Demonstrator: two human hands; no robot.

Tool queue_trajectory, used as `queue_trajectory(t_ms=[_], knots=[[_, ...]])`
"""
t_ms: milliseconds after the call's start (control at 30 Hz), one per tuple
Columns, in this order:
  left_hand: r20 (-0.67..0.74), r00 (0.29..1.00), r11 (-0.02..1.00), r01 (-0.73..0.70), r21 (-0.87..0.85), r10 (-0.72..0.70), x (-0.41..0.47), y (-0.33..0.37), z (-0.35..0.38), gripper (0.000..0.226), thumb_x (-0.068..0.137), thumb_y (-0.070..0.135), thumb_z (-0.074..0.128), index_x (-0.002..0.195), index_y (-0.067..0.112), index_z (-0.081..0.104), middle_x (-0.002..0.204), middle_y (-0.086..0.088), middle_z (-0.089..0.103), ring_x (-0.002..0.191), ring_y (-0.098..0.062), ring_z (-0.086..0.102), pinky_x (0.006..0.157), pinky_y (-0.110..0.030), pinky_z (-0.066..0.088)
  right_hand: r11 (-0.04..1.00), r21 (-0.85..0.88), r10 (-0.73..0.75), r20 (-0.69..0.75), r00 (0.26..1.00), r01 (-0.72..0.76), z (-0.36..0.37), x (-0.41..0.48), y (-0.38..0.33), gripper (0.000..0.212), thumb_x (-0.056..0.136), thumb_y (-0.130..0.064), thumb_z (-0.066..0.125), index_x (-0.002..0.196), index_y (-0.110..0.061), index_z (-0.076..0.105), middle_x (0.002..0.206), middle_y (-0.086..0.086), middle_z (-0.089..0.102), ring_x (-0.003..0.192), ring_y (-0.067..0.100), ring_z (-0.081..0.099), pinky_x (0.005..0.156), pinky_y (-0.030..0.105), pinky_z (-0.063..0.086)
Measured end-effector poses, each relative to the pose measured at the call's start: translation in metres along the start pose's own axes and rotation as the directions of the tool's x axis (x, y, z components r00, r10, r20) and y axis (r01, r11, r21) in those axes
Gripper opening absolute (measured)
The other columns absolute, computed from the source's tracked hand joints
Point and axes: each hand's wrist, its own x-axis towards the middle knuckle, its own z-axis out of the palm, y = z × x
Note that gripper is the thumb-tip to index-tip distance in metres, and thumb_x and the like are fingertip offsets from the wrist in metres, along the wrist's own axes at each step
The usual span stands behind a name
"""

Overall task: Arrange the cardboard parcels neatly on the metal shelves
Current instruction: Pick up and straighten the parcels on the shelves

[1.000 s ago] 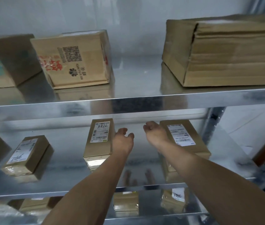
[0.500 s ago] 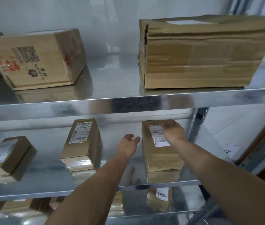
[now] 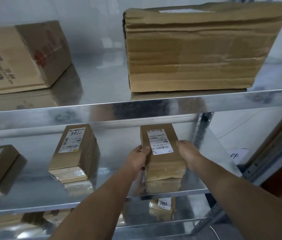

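At lower centre, left hand [image 3: 137,161] and right hand [image 3: 188,154] grip the labelled parcel [image 3: 165,164]; next, probably, squaring it on the shelf [image 3: 33,191].

My left grip [image 3: 137,159] and right grip [image 3: 187,153] clasp the sides of the labelled parcel [image 3: 162,163] on the middle shelf [image 3: 33,193]. Left of that parcel, open shelf runs to the 7786 parcel [image 3: 76,153]. Right of it, the upright post [image 3: 200,129] stands near. Above it, the upper shelf [image 3: 136,110] caps my reach.
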Motion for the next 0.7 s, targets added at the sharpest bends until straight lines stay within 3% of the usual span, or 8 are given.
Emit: queue_trajectory(t_ms=[167, 300, 433, 567, 700], knots=[[0.018, 1.0, 1.0, -0.014, 0.015, 0.014, 0.007, -0.001, -0.008, 0.047, 0.104, 0.033, 0.056, 0.148, 0.018, 0.05, 0.126, -0.001, 0.068, 0.105, -0.019, 0.065, 0.093, -0.043, 0.055, 1.0, 0.03, 0.003, 0.076, 0.997, -0.005, 0.005, 0.005, -0.004, 0.039, 0.107, -0.025, 0.034, 0.132, -0.01, 0.061, 0.136, 0.012, 0.061, 0.119, 0.03, 0.059, 0.11, 0.047, 0.046], [0.016, 0.999, 0.997, -0.034, 0.066, 0.033, 0.011, -0.003, -0.015, 0.037, 0.107, 0.024, 0.051, 0.144, 0.02, 0.055, 0.121, 0.0, 0.07, 0.102, -0.019, 0.066, 0.09, -0.041, 0.056, 0.995, 0.07, 0.06, 0.068, 0.996, -0.064, 0.01, 0.0, -0.003, 0.042, 0.11, -0.027, 0.035, 0.139, -0.005, 0.056, 0.139, 0.012, 0.056, 0.128, 0.034, 0.055, 0.112, 0.042, 0.042], [0.032, 0.999, 0.995, -0.043, 0.086, 0.041, 0.013, -0.002, -0.018, 0.039, 0.107, 0.023, 0.051, 0.146, 0.022, 0.053, 0.122, -0.001, 0.071, 0.101, -0.019, 0.067, 0.08, -0.036, 0.057, 0.991, 0.102, 0.084, 0.09, 0.992, -0.093, 0.017, 0.041, 0.023, 0.062, 0.097, -0.057, 0.039, 0.13, -0.011, 0.064, 0.128, 0.011, 0.067, 0.113, 0.031, 0.065, 0.106, 0.05, 0.05], [0.02, 0.999, 0.997, -0.032, 0.071, 0.031, 0.016, -0.002, -0.018, 0.038, 0.106, 0.018, 0.052, 0.144, 0.019, 0.055, 0.119, -0.002, 0.072, 0.097, -0.018, 0.068, 0.075, -0.035, 0.055, 0.987, 0.11, 0.107, 0.072, 0.992, -0.115, 0.027, 0.108, 0.058, 0.09, 0.074, -0.08, 0.041, 0.137, -0.017, 0.06, 0.132, 0.008, 0.066, 0.119, 0.032, 0.064, 0.107, 0.053, 0.048], [-0.003, 1.0, 0.996, -0.019, 0.083, 0.019, 0.015, -0.003, -0.016, 0.038, 0.106, 0.018, 0.052, 0.144, 0.019, 0.055, 0.105, 0.005, 0.072, 0.091, -0.014, 0.067, 0.07, -0.033, 0.055, 0.973, 0.184, 0.124, 0.079, 0.989, -0.137, 0.021, 0.078, 0.045, 0.076, 0.078, -0.074, 0.05, 0.124, -0.016, 0.067, 0.115, 0.006, 0.075, 0.102, 0.031, 0.073, 0.099, 0.05, 0.055]])
